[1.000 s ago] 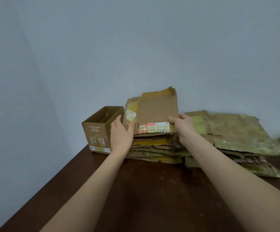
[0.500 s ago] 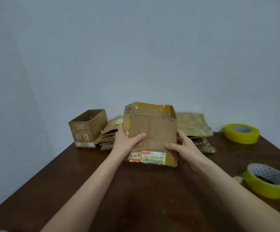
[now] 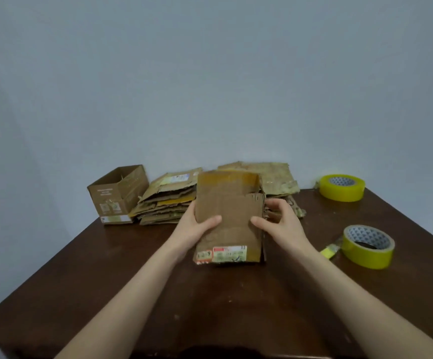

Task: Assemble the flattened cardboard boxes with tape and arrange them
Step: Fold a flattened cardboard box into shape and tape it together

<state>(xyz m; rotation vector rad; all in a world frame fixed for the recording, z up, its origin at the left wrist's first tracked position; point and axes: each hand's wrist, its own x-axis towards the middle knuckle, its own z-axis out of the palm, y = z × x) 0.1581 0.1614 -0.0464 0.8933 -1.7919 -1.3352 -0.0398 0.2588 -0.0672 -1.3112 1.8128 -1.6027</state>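
A flattened brown cardboard box (image 3: 229,206) with a white and red label along its near edge is held over the middle of the table. My left hand (image 3: 194,229) grips its left side, thumb on top. My right hand (image 3: 281,226) holds its right edge, thumb on the face and fingers behind. Behind it lie two stacks of flattened boxes, one at the left (image 3: 167,200) and one at the right (image 3: 278,180). An assembled open box (image 3: 118,196) stands at the back left. Two yellow tape rolls lie on the right, a far roll (image 3: 342,187) and a near roll (image 3: 368,246).
The dark wooden table (image 3: 132,275) ends at a pale wall behind the stacks. Its left edge runs diagonally from the assembled box toward me. The near tape roll has a loose end sticking out on its left side.
Both hands have lifted the labelled flat box off the left stack and drawn it toward me to the table's middle. The view has dropped and pulled back, so the tape rolls now show.
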